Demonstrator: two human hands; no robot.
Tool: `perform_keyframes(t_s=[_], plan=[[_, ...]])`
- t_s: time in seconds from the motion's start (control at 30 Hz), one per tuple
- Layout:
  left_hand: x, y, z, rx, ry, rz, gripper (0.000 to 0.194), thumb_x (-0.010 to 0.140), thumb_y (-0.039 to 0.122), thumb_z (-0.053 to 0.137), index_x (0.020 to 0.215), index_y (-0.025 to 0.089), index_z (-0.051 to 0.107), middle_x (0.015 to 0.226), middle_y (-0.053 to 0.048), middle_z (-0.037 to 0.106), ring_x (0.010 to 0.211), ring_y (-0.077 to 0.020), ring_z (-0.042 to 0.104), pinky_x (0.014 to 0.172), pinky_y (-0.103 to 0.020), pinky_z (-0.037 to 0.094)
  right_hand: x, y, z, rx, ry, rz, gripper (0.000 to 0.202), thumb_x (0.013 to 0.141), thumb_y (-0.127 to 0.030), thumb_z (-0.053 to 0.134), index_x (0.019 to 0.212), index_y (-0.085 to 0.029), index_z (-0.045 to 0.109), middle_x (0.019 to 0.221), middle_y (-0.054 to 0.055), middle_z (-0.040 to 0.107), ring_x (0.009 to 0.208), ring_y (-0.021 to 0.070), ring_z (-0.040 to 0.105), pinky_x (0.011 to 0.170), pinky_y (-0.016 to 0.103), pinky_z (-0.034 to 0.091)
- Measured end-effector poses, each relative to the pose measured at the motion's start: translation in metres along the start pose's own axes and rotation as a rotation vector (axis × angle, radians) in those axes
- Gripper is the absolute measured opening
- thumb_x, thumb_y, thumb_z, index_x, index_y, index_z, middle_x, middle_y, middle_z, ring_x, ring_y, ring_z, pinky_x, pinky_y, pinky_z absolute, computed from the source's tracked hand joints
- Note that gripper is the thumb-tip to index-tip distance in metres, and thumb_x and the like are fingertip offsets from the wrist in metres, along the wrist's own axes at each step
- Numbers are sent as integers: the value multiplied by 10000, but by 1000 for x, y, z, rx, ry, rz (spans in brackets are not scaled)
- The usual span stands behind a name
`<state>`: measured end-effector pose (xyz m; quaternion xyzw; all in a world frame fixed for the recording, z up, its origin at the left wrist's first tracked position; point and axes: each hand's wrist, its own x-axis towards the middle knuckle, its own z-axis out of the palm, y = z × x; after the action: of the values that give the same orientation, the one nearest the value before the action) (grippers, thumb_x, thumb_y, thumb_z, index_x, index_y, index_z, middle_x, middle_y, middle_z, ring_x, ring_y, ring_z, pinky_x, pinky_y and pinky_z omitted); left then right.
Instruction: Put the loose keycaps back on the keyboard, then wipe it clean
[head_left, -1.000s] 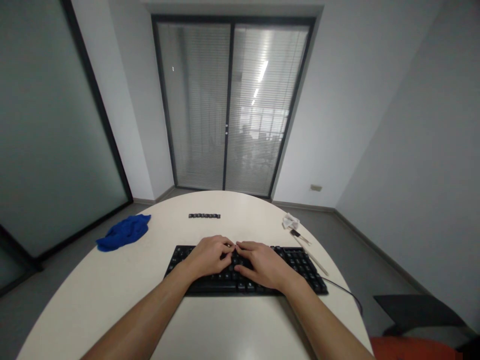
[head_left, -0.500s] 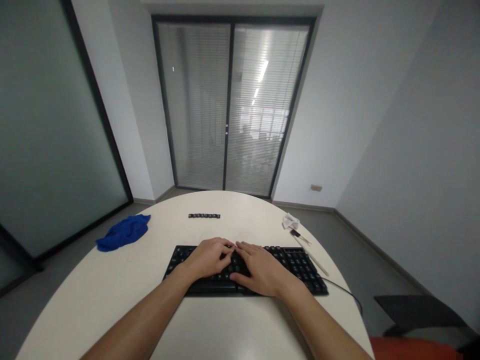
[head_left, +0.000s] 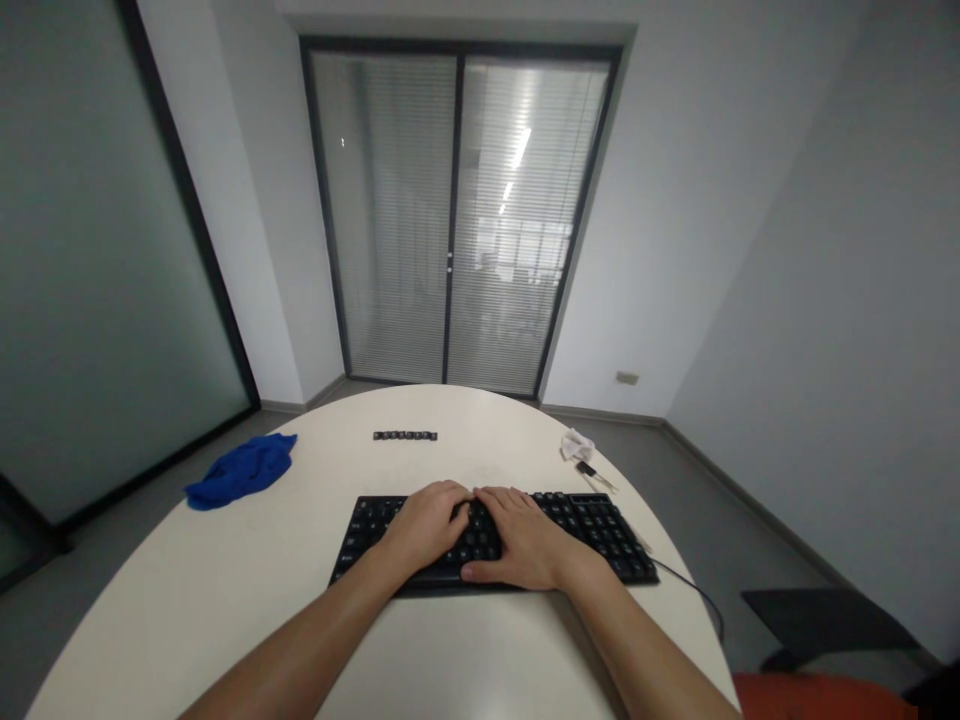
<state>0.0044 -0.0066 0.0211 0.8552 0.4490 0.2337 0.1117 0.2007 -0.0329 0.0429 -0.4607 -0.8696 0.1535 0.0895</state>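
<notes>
A black keyboard (head_left: pixel 592 530) lies near the front of the round white table (head_left: pixel 247 580). My left hand (head_left: pixel 429 520) rests over its middle, fingers bent with thumb and fingertips close together; anything between them is too small to make out. Beside it, my right hand (head_left: pixel 525 540) lies spread on the keys, thumb out to the left, its fingertips near those of my left hand. Several loose black keycaps (head_left: pixel 405 436) stand in a row behind the keyboard.
A blue cloth (head_left: pixel 244 470) lies at the table's left. On the right are a crumpled white tissue (head_left: pixel 577 445), a small black-ended tool (head_left: pixel 586 468) and the keyboard cable (head_left: pixel 690 583). An orange seat (head_left: pixel 817 697) shows beyond the table's right edge.
My left hand has shifted slightly right over the keyboard. My right thumb still points left over the keys. The whole view has moved slightly.
</notes>
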Motion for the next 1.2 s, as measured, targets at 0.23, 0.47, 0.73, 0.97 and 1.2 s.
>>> perform_keyframes(t_s=[0.23,0.47,0.73,0.97,1.2], plan=[[-3,3,-12,84,-37,-152,356,945,361,471,1177,173,666,1155,-107,714,1091,-274,644,975,-392,489,-2,7,-11,32,34,-37,1004,713,-747,678,1467,-132,428,1488,174,459,1372,329,404,1170,473,267],[-14,-13,-22,74,-371,-126,759,901,628,472,1502,172,393,1588,-161,342,1467,-359,305,1191,-516,226,-5,19,-12,24,1,60,1064,731,-760,646,1514,-99,358,1550,199,378,1430,343,336,1192,508,213],[-6,-27,-17,90,-333,-114,750,942,654,379,1510,164,383,1601,-158,308,1478,-307,299,1192,-448,245,-3,22,-12,35,23,36,993,709,-762,670,1441,-121,474,1460,192,498,1356,350,435,1153,498,276],[50,-69,-38,397,-50,-60,443,934,307,520,1348,160,571,1400,-138,589,1280,-291,536,1102,-414,366,-2,25,-14,14,58,17,907,735,-750,654,1388,-133,532,1372,183,578,1267,356,516,1096,493,349],[84,-93,-37,447,-17,-80,382,896,184,540,1264,155,637,1298,-150,645,1222,-313,540,1043,-433,385,-1,29,-15,28,88,-4,825,743,-723,669,1331,-151,584,1307,165,629,1203,350,569,1063,478,393]])
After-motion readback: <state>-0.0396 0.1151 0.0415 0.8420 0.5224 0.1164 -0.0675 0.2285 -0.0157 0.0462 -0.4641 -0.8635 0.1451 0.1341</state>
